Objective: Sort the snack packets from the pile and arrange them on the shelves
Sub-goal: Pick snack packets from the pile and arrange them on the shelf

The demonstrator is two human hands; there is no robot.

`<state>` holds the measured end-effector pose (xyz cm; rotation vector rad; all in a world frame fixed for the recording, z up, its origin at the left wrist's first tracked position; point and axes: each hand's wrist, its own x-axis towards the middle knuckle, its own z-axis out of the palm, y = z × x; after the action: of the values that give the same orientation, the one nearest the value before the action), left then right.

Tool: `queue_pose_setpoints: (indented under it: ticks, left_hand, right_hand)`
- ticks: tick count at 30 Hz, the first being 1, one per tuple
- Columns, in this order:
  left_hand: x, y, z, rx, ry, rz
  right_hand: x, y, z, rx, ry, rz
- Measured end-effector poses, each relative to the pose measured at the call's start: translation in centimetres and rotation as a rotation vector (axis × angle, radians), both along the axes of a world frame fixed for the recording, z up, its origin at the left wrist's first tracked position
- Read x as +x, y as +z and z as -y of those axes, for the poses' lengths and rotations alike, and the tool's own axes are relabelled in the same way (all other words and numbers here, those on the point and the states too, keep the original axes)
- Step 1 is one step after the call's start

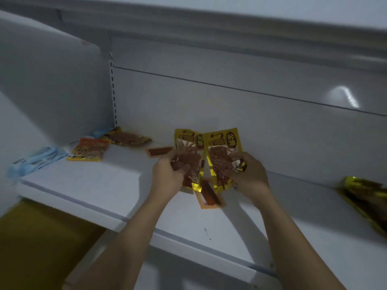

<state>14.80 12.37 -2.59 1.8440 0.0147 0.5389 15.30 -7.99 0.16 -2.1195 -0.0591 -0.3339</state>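
Observation:
Above the white shelf [100,191], my left hand [167,174] grips a yellow snack packet [189,143] with brown contents, held upright. My right hand [249,172] grips a matching yellow packet [223,143] beside it and pinches a crumpled gold corner. The two packets touch along their inner edges. An orange strip packet [207,195] hangs or lies just below them between my hands; which of the two I cannot tell. Another orange strip packet [159,152] sticks out left of my left hand.
On the shelf's left end lie an orange-yellow cartoon packet [90,150], a gold packet of brown snacks [127,138] and pale blue packets [35,159]. A gold packet pile [368,201] lies at the right edge. An upper shelf [230,24] overhangs. Yellow floor [41,237] shows at lower left.

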Motion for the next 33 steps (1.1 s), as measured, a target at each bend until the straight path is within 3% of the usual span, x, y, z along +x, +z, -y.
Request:
queue_pose_setpoints:
  ticks: [6, 12, 16, 26, 33]
  left_hand:
    - [-0.8, 2.1, 8.6, -0.043, -0.134, 0.072]
    - [-2.8, 3.6, 18.4, -0.031, -0.344, 0.028]
    - [-4.4, 3.5, 25.2, 0.009, -0.458, -0.001]
    - [-9.3, 2.5, 38.1, -0.092, -0.574, -0.163]
    - [-12.8, 0.2, 44.5, -0.145, -0.651, -0.317]
  right_hand:
    - [-3.8, 1.1, 7.4, 0.069, -0.141, 0.092]
    - [-8.3, 2.2, 16.5, 0.113, -0.295, 0.116]
    - [-11.7, 2.7, 23.1, 0.045, -0.406, 0.105]
    - [-19.2, 2.9, 37.1, -0.067, -0.562, -0.066]
    - [-22.1, 0.8, 43.2, -0.152, -0.482, -0.157]
